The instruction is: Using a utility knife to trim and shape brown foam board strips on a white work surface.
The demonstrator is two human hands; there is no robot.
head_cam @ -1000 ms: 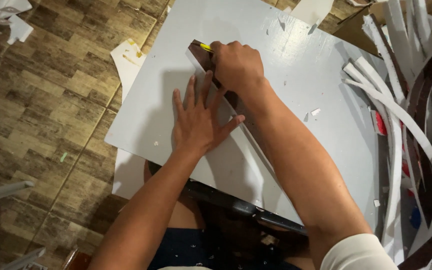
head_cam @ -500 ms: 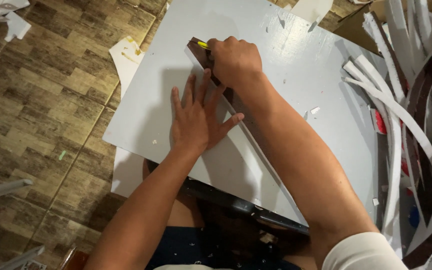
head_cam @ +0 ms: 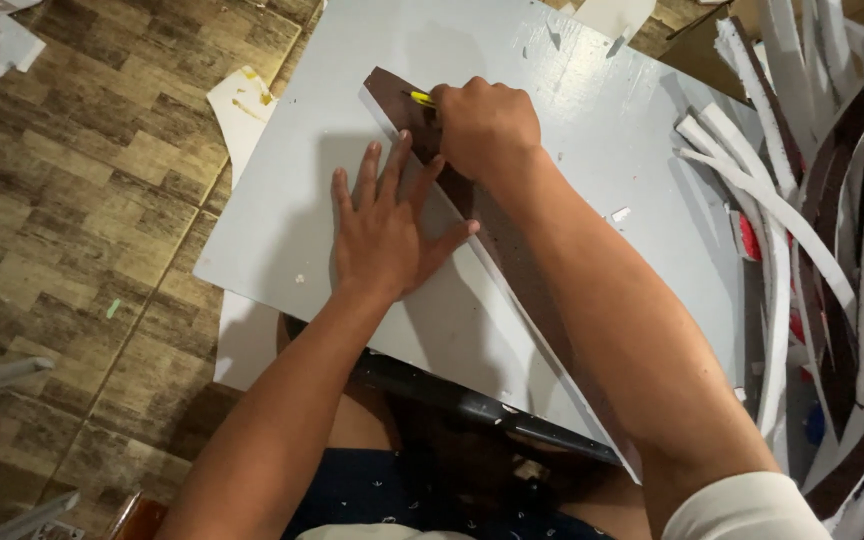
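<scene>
Large pale grey flat board (head_cam: 592, 130): lies on brown wood-pattern tile floor (head_cam: 82, 200) and across the person's lap. Long dark brown strip (head_cam: 472, 200): lies diagonally on board. Left hand (head_cam: 387, 225): open, fingers spread, pressed flat on board against strip. Right hand (head_cam: 485, 125): closed around yellow-tipped cutting tool (head_cam: 418, 97), at strip's far end; right forearm hides strip's near half. Heap of white and brown offcut strips (head_cam: 832, 230): right of board. White paper scrap (head_cam: 240, 100): just beside board's left edge.
</scene>
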